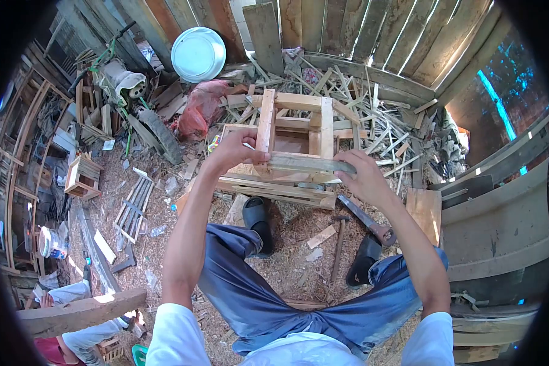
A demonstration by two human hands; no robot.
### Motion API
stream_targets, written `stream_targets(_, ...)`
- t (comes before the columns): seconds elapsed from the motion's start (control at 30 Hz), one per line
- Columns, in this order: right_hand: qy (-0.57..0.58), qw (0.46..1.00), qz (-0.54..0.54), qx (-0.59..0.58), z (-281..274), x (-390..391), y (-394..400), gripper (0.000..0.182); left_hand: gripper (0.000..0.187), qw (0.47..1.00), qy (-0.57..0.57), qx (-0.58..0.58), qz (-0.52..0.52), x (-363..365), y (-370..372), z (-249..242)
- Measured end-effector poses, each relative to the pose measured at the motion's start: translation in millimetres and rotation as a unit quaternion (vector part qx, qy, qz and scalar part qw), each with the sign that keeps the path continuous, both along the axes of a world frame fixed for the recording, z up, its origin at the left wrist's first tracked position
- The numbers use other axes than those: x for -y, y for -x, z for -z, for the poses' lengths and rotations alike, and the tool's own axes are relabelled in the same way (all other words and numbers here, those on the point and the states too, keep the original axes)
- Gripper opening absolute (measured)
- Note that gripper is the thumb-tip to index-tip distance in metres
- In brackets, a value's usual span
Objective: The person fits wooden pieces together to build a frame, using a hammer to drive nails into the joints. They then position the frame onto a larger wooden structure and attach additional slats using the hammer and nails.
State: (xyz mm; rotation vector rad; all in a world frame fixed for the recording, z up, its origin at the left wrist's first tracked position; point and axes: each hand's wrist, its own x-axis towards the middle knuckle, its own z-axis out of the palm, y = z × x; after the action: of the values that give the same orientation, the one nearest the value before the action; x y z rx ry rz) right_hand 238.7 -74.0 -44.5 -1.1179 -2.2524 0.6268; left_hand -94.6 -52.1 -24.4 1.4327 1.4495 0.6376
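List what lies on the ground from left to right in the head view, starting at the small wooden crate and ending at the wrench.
Small wooden crate → slatted wooden frame lying flat → left sandal → hammer → wrench.

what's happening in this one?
A seated person holds a flat wooden slat across the front of a small wooden crate frame, left hand at one end and right hand at the other. A hammer and a large wrench lie on the sawdust-covered ground between the sandalled feet. Wood offcuts pile up behind the frame.
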Motion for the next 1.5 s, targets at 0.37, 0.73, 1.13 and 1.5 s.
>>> stream_targets(0.37,-0.032,0.997,0.031,-0.057,11,6,5,0.026,0.059,0.999,0.026,0.010,0.031,-1,4,-1)
stream_targets(0.73,-0.032,0.998,0.038,-0.038,15,8,2,0.028,0.058,0.999,0.033,0.001,0.039,-7,7,7)
stream_targets(1.13,-0.024,0.997,0.032,-0.060,8,4,3,0.029,0.057,0.999,0.026,0.034,0.030,-6,9,6)
stream_targets(1.5,-0.039,0.998,0.029,-0.042,-3,-4,-7,0.027,0.057,0.995,0.063,0.053,0.065,-7,14,4)
